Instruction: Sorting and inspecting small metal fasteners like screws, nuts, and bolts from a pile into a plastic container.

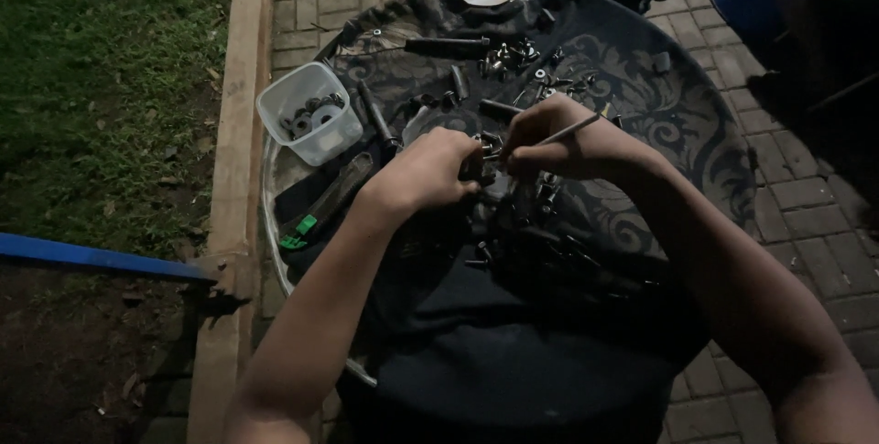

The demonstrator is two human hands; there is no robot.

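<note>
My left hand (pixel 428 167) is closed around a small dark metal part (pixel 476 162) over the middle of a round table draped in dark patterned cloth (pixel 659 105). My right hand (pixel 558 137) meets it from the right and grips a thin metal rod-like tool (pixel 572 128) whose tip points at the part. Both hands touch at the part. Loose bolts and nuts (pixel 517 58) lie scattered on the cloth behind and under the hands. What exactly the part is cannot be made out in the dim light.
A clear plastic tub (pixel 309 113) with washers stands at the table's left edge. A dark tool with a green tip (pixel 320 206) lies near it. A wooden beam (pixel 240 133) and grass border the left; brick paving surrounds the table. A blue bar (pixel 92 256) crosses lower left.
</note>
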